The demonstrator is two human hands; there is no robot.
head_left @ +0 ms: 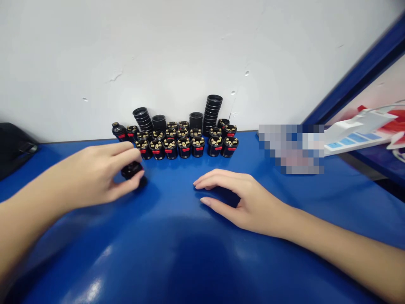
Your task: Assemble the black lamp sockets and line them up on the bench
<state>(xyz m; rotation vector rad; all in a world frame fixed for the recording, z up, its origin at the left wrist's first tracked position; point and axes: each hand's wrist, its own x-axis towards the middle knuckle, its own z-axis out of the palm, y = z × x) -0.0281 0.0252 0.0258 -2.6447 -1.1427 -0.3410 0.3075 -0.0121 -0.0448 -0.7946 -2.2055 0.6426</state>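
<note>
While the left hand (91, 173) pinches a black part (131, 169) between thumb and fingers, the right hand (243, 198) waits to the right of that grip, its thumb and fingers parted and curved over the blue table (152, 253). Whether the part touches the table under the grip cannot be told, since the fingers hide much of it; nor is it clear whether the right fingertips touch down.

Just beyond the grip and to its right, black plugs (184, 147) stand upright in close rows, brass contacts facing up and red tabs (186, 150) on their sides. Seven make up the front row, with a wider gap between the fifth and sixth. Directly behind the grip, at the left end of the rows, is a capped plug (119, 131). Farther back, against the white wall (190, 50), rise two tall stacks (212, 115) of black sleeves, the right one higher, with two shorter sleeves (196, 120) between them.

Well left of the grip lies a black item (14, 147). Far to its right, past the right hand, are a pixelated patch (291, 152) and a white rack (354, 126).
</note>
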